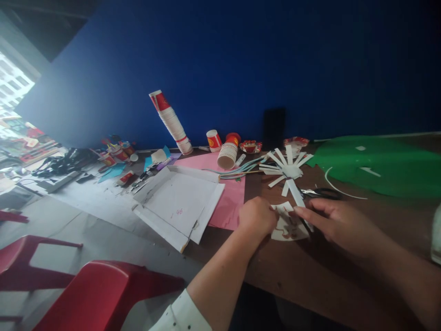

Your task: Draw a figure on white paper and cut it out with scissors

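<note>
My left hand (257,216) is closed on the left edge of a flattened piece of paper cup (287,226) lying on the brown table (310,271). My right hand (336,223) rests on the piece's right side, with its fingertips pressing on it and on a white strip. Just beyond lies a paper cup cut into white strips (287,169) fanned out like a star. Black-handled scissors (322,193) lie to the right of it.
A pink paper sheet (232,202) and an open white cardboard box (179,204) lie to the left. A stack of paper cups (171,122), single cups (227,154), straws and a green sheet (379,165) sit further back. Red plastic chairs (103,294) stand at the lower left.
</note>
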Motion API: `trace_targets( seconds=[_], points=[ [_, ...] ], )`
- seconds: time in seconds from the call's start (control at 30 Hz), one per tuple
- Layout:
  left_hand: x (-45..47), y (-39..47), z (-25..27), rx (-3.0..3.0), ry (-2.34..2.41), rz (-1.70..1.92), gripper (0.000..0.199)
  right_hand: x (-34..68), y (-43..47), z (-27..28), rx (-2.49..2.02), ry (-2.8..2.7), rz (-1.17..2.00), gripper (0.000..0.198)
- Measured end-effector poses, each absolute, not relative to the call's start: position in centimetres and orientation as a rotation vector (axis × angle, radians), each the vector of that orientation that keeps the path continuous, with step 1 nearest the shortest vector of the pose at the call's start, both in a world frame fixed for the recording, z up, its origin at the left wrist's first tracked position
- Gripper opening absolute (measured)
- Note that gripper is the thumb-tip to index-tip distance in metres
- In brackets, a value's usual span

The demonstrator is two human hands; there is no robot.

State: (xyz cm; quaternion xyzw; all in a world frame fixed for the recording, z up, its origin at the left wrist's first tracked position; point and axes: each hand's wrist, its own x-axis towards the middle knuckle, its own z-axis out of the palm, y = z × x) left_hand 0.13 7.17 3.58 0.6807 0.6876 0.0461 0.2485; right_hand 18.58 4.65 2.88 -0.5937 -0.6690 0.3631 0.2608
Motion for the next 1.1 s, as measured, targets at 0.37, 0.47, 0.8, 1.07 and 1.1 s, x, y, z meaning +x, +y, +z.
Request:
trace_targets(
  seconds=[0.37, 0.47, 0.8, 1.07, 1.1],
  points=[
    [0.0, 7.3, 3.1, 1.900, 1.861, 0.165, 0.023, 18.4, 5.4, 1.6, -1.587, -2.015, 0.875, 0.059],
    [-0.3, 7.2, 3.0, 1.892, 1.830, 0.202, 0.016, 18.5, 5.4, 1.4, -1.592, -2.029, 0.881, 0.057],
    [-1.1, 6.7, 3.0, 1.815, 1.769, 0.353, 0.024, 18.5, 5.5, 1.2, -1.618, -2.041, 0.838, 0.058],
    [-1.3, 6.7, 2.9, 1.823, 1.744, 0.381, 0.022, 18.3, 5.5, 1.5, -1.640, -1.986, 0.889, 0.061],
    [-1.3, 6.6, 3.0, 1.825, 1.733, 0.380, 0.020, 18.3, 5.5, 1.5, -1.644, -1.983, 0.893, 0.061]
  ],
)
